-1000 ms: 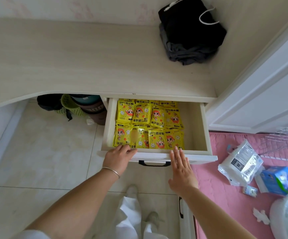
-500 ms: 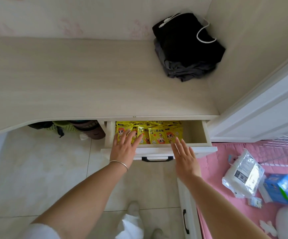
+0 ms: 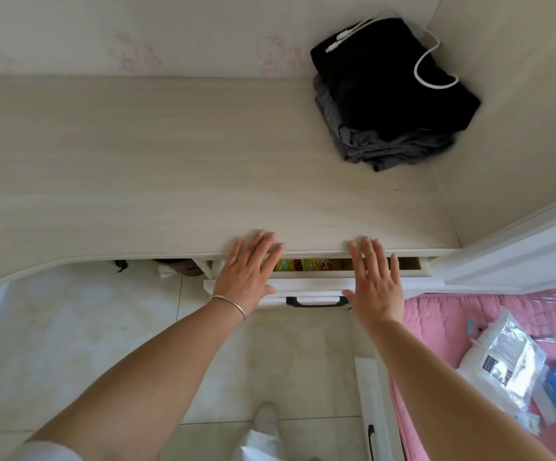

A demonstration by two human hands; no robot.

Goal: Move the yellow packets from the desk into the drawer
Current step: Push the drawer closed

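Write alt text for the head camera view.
Both hands, left hand and right hand, lie flat on the front of a nearly shut drawer under a desk; yellow packets show through the gap. Folded dark clothes sit in the desk's far corner.

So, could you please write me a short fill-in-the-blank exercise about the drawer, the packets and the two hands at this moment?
1. The white wooden drawer is almost ____, leaving only a narrow gap.
2. Through that gap show packets coloured ____.
3. Both the left hand and the right hand lie with fingers ____ over the drawer front.
4. The folded black cloth on the pale wooden desk carries a ____ cable.

Missing words: closed; yellow; straight; white
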